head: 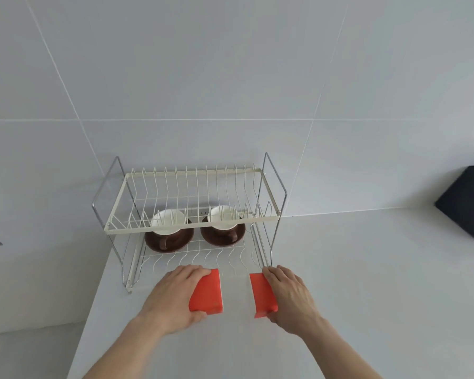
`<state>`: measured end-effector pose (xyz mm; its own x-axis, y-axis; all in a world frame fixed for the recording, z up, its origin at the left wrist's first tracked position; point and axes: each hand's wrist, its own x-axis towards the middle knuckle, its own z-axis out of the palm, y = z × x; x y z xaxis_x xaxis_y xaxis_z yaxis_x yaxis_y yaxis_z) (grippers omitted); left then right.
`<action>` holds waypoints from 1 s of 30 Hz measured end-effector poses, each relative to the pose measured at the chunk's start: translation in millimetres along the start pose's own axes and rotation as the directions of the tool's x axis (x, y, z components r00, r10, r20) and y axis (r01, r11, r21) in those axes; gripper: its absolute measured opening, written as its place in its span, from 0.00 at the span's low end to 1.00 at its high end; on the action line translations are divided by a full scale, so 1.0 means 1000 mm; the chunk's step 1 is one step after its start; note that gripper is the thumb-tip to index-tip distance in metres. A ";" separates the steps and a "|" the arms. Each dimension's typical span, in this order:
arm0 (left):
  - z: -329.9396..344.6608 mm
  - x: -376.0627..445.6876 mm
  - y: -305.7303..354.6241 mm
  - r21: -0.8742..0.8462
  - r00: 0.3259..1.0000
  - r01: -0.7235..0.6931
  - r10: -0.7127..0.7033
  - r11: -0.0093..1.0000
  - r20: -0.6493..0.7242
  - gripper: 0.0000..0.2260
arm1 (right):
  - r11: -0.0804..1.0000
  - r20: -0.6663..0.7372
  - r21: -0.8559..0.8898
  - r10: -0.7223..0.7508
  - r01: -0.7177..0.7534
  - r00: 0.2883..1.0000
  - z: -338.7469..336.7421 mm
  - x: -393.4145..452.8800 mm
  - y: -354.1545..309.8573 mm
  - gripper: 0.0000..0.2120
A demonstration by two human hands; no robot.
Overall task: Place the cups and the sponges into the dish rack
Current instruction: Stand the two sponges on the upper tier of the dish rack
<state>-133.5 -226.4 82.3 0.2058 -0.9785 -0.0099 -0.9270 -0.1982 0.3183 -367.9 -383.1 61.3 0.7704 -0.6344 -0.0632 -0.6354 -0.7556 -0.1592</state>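
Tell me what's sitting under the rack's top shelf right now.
On the lower shelf, two white-lined brown cups: the left cup and right cup, each on a brown saucer. The top shelf wires partly cover them. Both sponges are outside, held.

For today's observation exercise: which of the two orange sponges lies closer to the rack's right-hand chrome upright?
The sponge in the right hand: that sponge sits just below the right chrome upright; the left hand's sponge sits further left.

There are two orange rectangular sponges [207,292] [263,294], two brown cups with white insides [168,224] [222,218] and two brown saucers [169,240] [222,237]. One two-tier wire dish rack [192,212] and one black box [467,202] complete the count.
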 end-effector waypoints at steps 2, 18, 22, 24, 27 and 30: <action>-0.018 0.006 0.000 0.019 0.999 -0.004 0.004 1.000 -0.036 0.39 | 1.000 -0.024 -0.014 -0.019 0.018 1.000 -0.015 0.005 -0.001 0.45; -0.152 0.035 0.011 0.088 0.976 -0.013 0.032 0.996 -0.216 0.39 | 0.995 -0.079 -0.095 -0.037 0.029 0.996 -0.139 0.030 -0.022 0.40; -0.179 0.040 0.008 0.113 0.972 -0.014 0.040 0.994 -0.233 0.40 | 0.991 -0.107 -0.121 -0.063 0.050 0.992 -0.168 0.040 -0.036 0.37; -0.192 0.042 0.006 0.125 0.968 -0.005 0.036 0.992 -0.249 0.40 | 0.991 -0.126 -0.118 -0.074 0.059 0.989 -0.180 0.048 -0.043 0.38; -0.209 0.047 0.000 0.130 0.964 0.005 0.030 0.992 -0.266 0.39 | 0.989 -0.159 -0.123 -0.097 0.078 0.983 -0.198 0.060 -0.053 0.37; -0.223 0.052 -0.008 0.140 0.960 0.017 0.023 0.990 -0.278 0.39 | 0.986 -0.183 -0.140 -0.114 0.089 0.977 -0.213 0.075 -0.063 0.35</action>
<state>-45.5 -262.8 290.9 0.2637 -0.9286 0.2612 -0.9582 -0.2209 0.1819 -281.8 -417.8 276.4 0.8148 -0.5635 0.1365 -0.5658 -0.8242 -0.0251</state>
